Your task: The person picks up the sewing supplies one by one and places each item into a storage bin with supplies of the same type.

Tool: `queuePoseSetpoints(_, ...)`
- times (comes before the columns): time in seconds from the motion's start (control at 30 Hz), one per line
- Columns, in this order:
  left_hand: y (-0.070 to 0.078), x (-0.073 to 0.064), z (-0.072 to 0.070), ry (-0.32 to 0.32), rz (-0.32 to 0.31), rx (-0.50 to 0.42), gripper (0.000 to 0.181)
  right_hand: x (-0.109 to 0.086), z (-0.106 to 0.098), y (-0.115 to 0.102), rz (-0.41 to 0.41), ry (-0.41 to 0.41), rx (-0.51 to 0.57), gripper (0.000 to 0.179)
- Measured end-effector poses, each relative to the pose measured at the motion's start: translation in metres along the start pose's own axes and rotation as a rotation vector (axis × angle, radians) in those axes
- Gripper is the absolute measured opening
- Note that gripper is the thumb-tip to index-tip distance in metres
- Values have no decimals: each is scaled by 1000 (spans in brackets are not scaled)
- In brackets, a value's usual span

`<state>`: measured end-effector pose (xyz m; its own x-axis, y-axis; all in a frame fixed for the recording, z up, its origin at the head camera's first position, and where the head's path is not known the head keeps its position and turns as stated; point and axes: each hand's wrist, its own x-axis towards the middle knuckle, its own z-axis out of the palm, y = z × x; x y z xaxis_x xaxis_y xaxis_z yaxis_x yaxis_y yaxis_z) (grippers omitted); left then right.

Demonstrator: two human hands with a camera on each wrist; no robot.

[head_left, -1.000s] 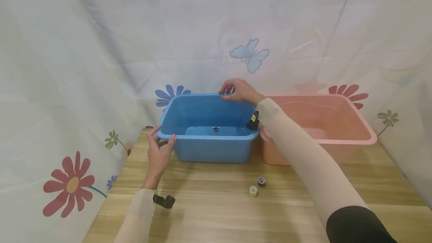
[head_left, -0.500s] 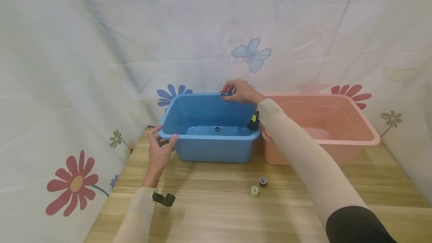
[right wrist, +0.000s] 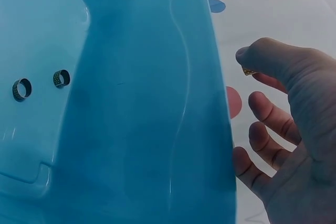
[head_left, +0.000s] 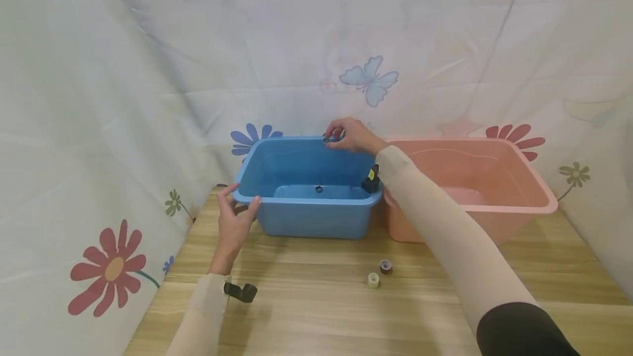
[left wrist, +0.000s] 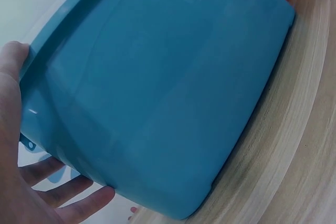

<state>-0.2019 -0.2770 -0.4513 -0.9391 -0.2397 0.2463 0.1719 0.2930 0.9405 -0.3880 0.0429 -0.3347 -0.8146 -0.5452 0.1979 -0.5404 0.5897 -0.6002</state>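
A gold ring is pinched by the right grip; a blue plastic tub, running lengthwise left-to-right, is touched by the spread left grip.

A curtained booth — flowered sheeting backs the table.

The small round ring in my right grip shows dotted gold, and two small dark rings carry light dots against the plain blue plastic tub. The other plastic tub is plain salmon pink, my sleeves beige, the wooden tabletop tan with streaky grain. One small cylinder is cream, another small cylinder brown and lilac; the whitish backdrop bears red, blue and olive flowers.
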Motion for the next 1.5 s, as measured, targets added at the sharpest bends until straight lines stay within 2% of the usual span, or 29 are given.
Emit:
queuePoseSetpoints(0.23, -6, 1, 1, 15, 41, 12, 72, 2, 1, 0, 6, 12, -2, 23)
queuePoseSetpoints(0.4, -4, 1, 1, 14, 35, 9, 73, 3, 0, 1, 15, 12, -2, 31)
queuePoseSetpoints(0.63, 29, -11, -1, -22, -17, 16, 76, 0, -1, 0, 18, 9, 1, 42)
queuePoseSetpoints(0.7, 32, -12, -1, -25, -15, 16, 75, -2, -1, 0, 13, 9, 8, 46)
queuePoseSetpoints(0.93, 6, -2, -1, -7, -20, 7, 75, -2, -3, -2, -8, -1, 26, 50)
queuePoseSetpoints(1.03, 0, 0, -1, 4, -11, 12, 74, -4, -3, -3, -11, -9, 33, 51)
queuePoseSetpoints(1.2, -2, 0, 0, 13, 11, 30, 74, -7, -6, -5, -25, -21, 31, 53)
queuePoseSetpoints(1.5, -3, 0, -2, 9, -2, 50, 75, -10, -10, -8, -60, -54, 27, 59)
